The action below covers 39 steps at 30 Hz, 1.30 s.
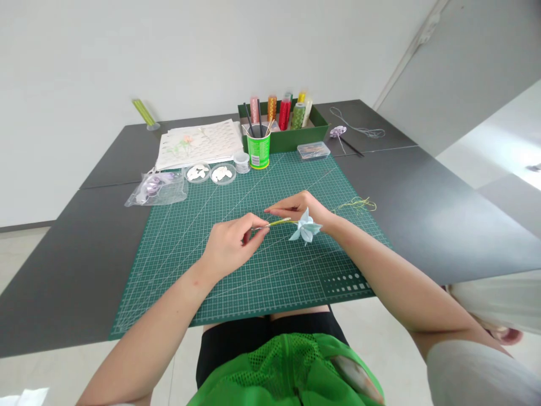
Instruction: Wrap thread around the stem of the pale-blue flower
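Over the green cutting mat (253,282), my left hand (230,242) pinches the end of a thin stem between thumb and fingertips. The stem (279,221) is wrapped in yellow-green and runs right to a pale blue flower (306,226) with pointed petals. My right hand (302,208) is just behind the flower and stem, its fingers reaching left and drawn together. Whatever its fingertips hold, if anything, is too small to make out.
A green box (296,137) with thread spools stands behind a green can (258,151) of tools. Two dishes (223,173) of white pieces, a plastic bag (158,190) and papers (203,148) lie at left. Loose green threads (359,204) lie at right.
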{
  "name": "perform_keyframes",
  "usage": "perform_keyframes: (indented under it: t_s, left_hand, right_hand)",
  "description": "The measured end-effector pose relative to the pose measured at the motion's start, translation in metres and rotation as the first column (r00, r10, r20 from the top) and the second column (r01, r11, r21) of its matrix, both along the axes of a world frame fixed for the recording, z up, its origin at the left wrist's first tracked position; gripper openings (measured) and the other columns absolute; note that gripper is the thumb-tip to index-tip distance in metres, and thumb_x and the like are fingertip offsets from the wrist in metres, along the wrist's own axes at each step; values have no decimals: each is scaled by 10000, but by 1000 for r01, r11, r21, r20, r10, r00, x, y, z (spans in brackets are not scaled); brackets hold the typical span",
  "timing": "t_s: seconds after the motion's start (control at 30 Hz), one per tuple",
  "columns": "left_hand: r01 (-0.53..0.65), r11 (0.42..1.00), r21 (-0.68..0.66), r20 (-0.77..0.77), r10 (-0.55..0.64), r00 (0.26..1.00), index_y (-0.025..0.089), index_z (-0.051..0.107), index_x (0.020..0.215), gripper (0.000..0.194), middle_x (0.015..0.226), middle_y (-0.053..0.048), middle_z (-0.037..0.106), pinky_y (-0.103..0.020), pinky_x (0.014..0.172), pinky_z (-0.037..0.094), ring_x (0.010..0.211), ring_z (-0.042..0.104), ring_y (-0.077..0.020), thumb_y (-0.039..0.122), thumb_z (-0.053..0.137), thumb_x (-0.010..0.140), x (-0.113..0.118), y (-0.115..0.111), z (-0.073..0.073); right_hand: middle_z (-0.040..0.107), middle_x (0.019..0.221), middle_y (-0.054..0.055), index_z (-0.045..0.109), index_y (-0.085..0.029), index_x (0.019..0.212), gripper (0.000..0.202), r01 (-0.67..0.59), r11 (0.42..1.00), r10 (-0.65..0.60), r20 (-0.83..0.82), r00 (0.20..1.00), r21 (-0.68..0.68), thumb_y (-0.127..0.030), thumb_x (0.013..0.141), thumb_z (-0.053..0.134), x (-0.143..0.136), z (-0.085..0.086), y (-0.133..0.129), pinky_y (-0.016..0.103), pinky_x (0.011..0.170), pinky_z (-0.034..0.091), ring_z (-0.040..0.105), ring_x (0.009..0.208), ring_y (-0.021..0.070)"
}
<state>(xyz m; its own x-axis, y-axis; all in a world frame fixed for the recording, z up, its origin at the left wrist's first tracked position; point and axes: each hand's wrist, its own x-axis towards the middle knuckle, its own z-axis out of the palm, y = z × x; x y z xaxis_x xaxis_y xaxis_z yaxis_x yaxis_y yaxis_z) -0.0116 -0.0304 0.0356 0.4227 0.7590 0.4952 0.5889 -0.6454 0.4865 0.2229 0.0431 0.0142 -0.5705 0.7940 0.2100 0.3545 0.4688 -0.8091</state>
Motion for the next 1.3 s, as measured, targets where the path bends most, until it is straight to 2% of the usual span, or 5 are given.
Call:
perform_keyframes:
  t_s: [0.17,0.33,0.67,1.03,1.3]
  left_hand:
    - [-242,970,-21,143,242,960,229,714,948,64,642,57,672,-200,509,415,508,572,-90,288,690,939,-3,4,2]
    - [-403,915,-7,212,395,894,219,726,924,46,692,44,716,-202,540,435,548,604,-97,259,719,901,-6,11,3]
    - [-397,871,-290,267,472,840,207,714,905,130,839,2,796,-240,531,418,552,589,-111,332,681,924,-12,23,2]
    - [-309,853,-421,6,344,939,233,696,846,95,817,15,781,-296,681,477,745,719,-183,271,653,922,-10,25,-6]
    - [-211,889,-407,-253,112,961,249,698,862,112,795,45,758,-276,571,369,609,636,-154,266,624,943,5,15,-3]
  right_hand:
    - [698,659,35,791,-154,786,313,32,999,-34,79,996,28,-431,910,715,3,-1,0,267,579,415,592,634,142]
    - [654,616,11,810,-140,832,350,-62,998,61,72,996,12,-445,932,668,4,6,-3,259,556,352,473,559,94]
    - [660,610,15,831,-127,885,319,-212,975,215,50,975,-68,-410,924,689,3,15,-10,243,515,336,435,510,76]
    - [630,571,0,832,-101,946,303,-333,930,310,-152,938,-157,-379,926,712,1,32,-22,219,440,258,357,478,48]
    - [733,704,43,844,-133,964,319,-162,980,133,-223,966,-113,-423,910,723,4,36,-21,226,509,392,525,566,88]
